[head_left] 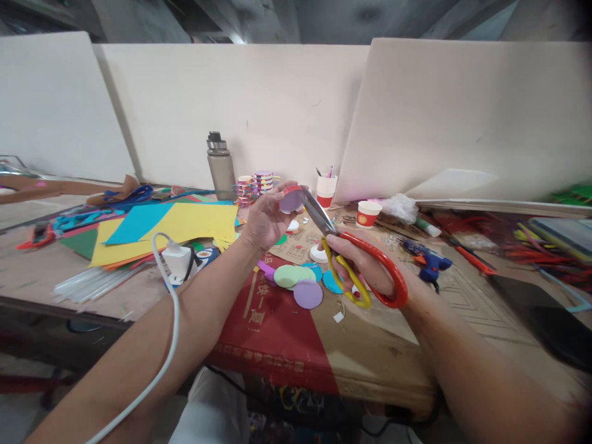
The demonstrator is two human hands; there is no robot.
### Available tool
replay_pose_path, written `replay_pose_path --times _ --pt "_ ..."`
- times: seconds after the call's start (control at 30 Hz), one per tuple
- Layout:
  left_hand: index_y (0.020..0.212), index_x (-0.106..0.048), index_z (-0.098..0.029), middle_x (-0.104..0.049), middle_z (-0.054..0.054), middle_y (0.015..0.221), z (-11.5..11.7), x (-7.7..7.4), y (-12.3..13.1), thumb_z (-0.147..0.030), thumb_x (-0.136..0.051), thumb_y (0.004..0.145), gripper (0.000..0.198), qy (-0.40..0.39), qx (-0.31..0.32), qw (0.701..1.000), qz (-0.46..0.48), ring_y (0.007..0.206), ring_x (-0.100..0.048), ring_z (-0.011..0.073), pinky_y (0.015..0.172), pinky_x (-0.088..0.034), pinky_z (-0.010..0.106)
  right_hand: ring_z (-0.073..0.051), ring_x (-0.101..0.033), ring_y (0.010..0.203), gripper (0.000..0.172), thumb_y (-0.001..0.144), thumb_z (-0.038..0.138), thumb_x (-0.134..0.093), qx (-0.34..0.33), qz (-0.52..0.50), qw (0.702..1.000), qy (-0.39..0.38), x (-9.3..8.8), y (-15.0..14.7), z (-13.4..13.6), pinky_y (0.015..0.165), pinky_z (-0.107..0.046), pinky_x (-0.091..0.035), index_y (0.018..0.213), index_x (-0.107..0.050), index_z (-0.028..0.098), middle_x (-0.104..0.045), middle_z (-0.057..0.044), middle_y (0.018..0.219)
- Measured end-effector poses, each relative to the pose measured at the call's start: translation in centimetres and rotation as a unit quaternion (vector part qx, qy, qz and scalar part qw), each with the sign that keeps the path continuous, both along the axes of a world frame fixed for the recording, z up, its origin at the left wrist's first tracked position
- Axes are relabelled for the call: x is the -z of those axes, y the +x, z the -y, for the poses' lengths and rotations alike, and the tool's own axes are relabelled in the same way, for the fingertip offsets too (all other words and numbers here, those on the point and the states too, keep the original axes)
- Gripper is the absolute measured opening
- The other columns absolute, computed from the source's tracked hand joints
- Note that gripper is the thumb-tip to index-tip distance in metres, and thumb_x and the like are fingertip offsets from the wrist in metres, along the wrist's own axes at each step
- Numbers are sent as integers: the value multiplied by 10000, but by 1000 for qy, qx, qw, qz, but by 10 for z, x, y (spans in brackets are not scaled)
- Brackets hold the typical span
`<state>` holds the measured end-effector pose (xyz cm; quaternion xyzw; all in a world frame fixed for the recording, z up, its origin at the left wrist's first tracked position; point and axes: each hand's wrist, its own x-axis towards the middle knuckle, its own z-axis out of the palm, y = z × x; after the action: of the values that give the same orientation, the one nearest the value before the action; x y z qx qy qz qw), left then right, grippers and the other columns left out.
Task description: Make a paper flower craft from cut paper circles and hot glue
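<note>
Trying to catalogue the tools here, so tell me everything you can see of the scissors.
The scissors have grey metal blades and two plastic-looking loop handles, one red and larger, one yellow. The right hand holds them in the air above the table, fingers through the loops. The blades slant up and to the left, look nearly closed, and their tips meet the edge of a purple disc held by the left hand.
</note>
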<state>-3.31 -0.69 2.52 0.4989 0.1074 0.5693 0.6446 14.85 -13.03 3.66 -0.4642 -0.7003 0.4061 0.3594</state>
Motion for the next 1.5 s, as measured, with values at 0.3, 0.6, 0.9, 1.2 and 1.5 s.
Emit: replay_pose_path --times 0.3,0.6,0.9,1.2,1.5 --pt "987 -673 -167 -714 93 1064 2 0 1 -245 -586 685 324 -6 12 1000 2 1051 -631 248 895 -505 389 -76 -456 363 455 951 522 -391 2 -28 999 -42 4 0 0 380 -195 -360 623 -442 211 -495 43 448" --pt "991 -662 -168 -710 89 1074 2 0 1 -253 -586 684 328 5 15 1000 -8 1039 -635 246 903 -499 397 -80 -454 366 514 939 572 -395 13 -35 998 -46 8 1 -2 403 -210 -369 576 -446 211 -485 30 427" --pt "1013 -655 -164 -704 101 1108 1 1 1 -264 -587 679 355 2 10 1000 -15 1083 -622 260 930 -489 411 -73 -460 359 529 939 581 -402 12 -41 997 -56 8 2 -2 391 -200 -364 565 -433 208 -477 38 424" --pt "1002 -662 -170 -707 101 1090 4 -1 1 -271 -598 685 339 5 3 1000 -25 1078 -626 255 891 -509 386 -72 -444 337 510 941 574 -400 20 -35 998 -49 3 -1 0 383 -202 -369 580 -420 214 -479 43 413" --pt "1005 -669 -173 -711 99 1089 4 0 2 -276 -609 694 333 -1 -3 1000 -20 1095 -627 262 868 -521 383 -74 -447 325 459 927 555 -417 41 -36 998 -35 2 -4 2 365 -196 -356 619 -424 215 -439 67 421"
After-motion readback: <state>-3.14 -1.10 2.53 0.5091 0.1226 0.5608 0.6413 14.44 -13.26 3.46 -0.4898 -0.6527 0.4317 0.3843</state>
